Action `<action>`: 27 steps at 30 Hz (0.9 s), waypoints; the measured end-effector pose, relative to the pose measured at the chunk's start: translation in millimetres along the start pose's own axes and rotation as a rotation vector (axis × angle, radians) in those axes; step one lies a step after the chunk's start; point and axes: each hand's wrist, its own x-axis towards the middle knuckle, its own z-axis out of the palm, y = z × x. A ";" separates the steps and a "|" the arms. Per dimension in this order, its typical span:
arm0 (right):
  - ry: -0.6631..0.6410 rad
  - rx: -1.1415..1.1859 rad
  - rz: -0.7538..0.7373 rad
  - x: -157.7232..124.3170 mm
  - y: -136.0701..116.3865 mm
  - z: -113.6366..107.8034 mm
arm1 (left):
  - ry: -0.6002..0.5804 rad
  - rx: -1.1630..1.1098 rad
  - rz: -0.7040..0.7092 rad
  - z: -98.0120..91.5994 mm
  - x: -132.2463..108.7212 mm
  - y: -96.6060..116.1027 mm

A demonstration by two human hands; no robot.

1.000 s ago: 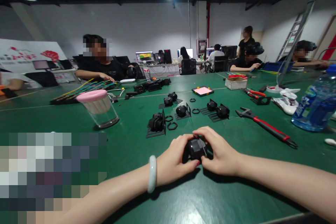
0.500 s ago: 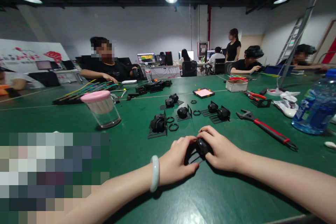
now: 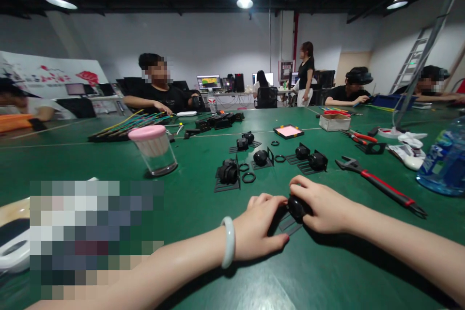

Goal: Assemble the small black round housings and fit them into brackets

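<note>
1. The rounded black plastic fitting [image 3: 298,207] with its slatted black base [image 3: 290,223] is between the hands, at the green tabletop [image 3: 327,276], left of the black-and-red adjustable wrench [image 3: 385,186].
2. The right hand [image 3: 325,208] grasps the fitting; the left hand [image 3: 259,225] is loosely spread, its index fingertip by the fitting, contact unclear.
3. A second ago both hands enclosed it; now the left thumb stands apart, so the right hand seems to carry the hold.
4. Farther left of the wrench lie similar black bracketed fittings [image 3: 228,173] and black plastic rings [image 3: 249,177].
</note>
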 end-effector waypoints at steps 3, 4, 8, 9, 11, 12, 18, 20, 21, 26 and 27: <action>-0.108 -0.103 0.019 -4.1 8.2 -10.1 | -0.021 0.023 0.027 -1.8 -1.5 2.4; -0.127 -0.135 0.040 -5.6 12.0 -13.0 | -0.026 0.032 0.038 -2.3 -1.8 3.1; -0.159 -0.233 0.149 -9.2 30.1 -18.8 | -0.033 0.055 0.081 -3.3 -2.1 4.5; -0.163 -0.256 0.184 -9.5 34.9 -19.0 | -0.033 0.056 0.085 -3.4 -2.0 4.5; -0.180 -0.295 0.257 -9.6 43.7 -18.6 | -0.033 0.059 0.086 -3.4 -1.8 4.4; -0.187 -0.314 0.297 -9.6 47.5 -18.2 | -0.034 0.060 0.087 -3.4 -1.7 4.4; -0.206 -0.411 0.503 -10.0 60.1 -18.9 | -0.046 0.071 0.097 -4.1 -1.3 4.0; -0.214 -0.427 0.566 -9.9 62.6 -20.3 | -0.051 0.075 0.100 -3.9 -1.0 3.6; -0.216 -0.432 0.594 -9.9 63.9 -20.9 | -0.053 0.079 0.102 -3.6 -0.9 3.4; -0.206 -0.439 0.669 -9.9 71.0 -21.3 | -0.044 0.099 0.117 -2.1 -0.6 2.7; -0.202 -0.438 0.677 -9.8 72.1 -20.9 | -0.042 0.103 0.121 -2.0 -0.7 2.8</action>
